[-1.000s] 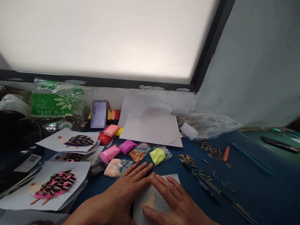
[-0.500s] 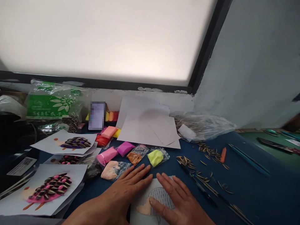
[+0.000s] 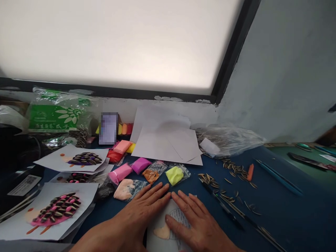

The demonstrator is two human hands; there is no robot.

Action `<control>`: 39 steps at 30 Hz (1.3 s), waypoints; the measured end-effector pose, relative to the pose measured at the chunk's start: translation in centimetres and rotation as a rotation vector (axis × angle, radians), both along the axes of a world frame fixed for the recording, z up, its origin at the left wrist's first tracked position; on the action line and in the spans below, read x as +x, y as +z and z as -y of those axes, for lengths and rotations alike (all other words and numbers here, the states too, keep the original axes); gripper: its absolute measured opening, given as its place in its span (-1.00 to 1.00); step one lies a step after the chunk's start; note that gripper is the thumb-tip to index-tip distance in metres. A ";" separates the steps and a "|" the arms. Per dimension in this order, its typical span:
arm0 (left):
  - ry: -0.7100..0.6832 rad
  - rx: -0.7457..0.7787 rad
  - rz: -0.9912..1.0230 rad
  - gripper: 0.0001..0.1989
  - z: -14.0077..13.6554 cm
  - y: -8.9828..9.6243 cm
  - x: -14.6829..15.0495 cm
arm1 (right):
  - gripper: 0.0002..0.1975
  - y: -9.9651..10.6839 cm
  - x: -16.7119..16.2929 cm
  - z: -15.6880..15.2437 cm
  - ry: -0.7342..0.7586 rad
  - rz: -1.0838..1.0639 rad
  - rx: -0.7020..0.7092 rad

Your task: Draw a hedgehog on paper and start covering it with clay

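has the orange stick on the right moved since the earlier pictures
No, the orange stick keeps its place, below and right of the lower right corner of the dark frame.

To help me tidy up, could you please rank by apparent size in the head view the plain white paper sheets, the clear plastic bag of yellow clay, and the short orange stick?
1. Plain white paper sheets, together
2. Clear plastic bag of yellow clay
3. Short orange stick

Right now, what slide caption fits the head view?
Left hand and right hand, palms down at a drawing, loose seeds at right.
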State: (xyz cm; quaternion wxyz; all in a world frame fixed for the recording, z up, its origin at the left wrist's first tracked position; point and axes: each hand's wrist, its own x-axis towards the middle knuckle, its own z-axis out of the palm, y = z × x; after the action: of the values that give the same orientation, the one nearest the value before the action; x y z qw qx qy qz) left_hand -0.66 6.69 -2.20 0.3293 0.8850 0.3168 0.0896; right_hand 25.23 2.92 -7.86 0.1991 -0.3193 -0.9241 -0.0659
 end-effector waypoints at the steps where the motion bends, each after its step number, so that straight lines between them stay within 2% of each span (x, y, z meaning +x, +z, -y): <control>1: 0.002 -0.003 -0.007 0.07 0.0 0.0 0.0 | -0.43 -0.1 0.0 0.0 -0.004 0.001 -0.014; 5: -0.009 0.008 0.025 0.08 0.1 -0.1 0.0 | -0.45 0.2 0.2 0.1 -0.034 -0.023 -0.017; 10: 0.041 -0.016 0.024 0.09 0.2 -0.4 -0.1 | -0.57 2.5 0.2 -0.2 -0.243 -0.062 -0.047; 15: 0.048 -0.043 0.029 0.10 0.4 0.1 0.0 | -0.82 4.6 -0.3 -0.4 -0.239 -0.177 -0.227; 20: 0.097 -0.060 0.109 0.12 0.4 0.8 0.0 | -0.82 6.2 -0.2 -0.8 -0.241 -0.352 -0.410; 23: 0.220 -0.186 0.149 -0.06 0.4 1.2 -0.2 | -0.85 7.5 0.2 -1.2 -0.312 -0.396 -0.597; 25: 0.316 -0.275 0.183 -0.25 0.3 1.3 -0.2 | -0.84 8.3 0.4 -1.4 -0.345 -0.452 -0.678; 28: 0.403 -0.323 0.320 -0.42 0.1 1.3 -0.2 | -0.84 8.9 0.5 -1.4 -0.366 -0.531 -0.740; 36: 0.466 -0.220 0.561 -0.69 -0.8 1.3 -0.1 | -0.84 8.5 0.6 -1.1 -0.325 -0.564 -0.743; 39: 0.479 -0.129 0.550 -0.73 -0.7 1.0 0.2 | -0.85 8.1 0.5 -1.1 -0.319 -0.502 -0.730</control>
State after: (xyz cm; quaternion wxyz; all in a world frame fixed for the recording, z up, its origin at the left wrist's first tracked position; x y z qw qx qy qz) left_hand -0.44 7.36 -1.22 0.4271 0.7061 0.4196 0.3782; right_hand 25.77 3.99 0.27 0.2784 -0.5124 -0.7496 0.3131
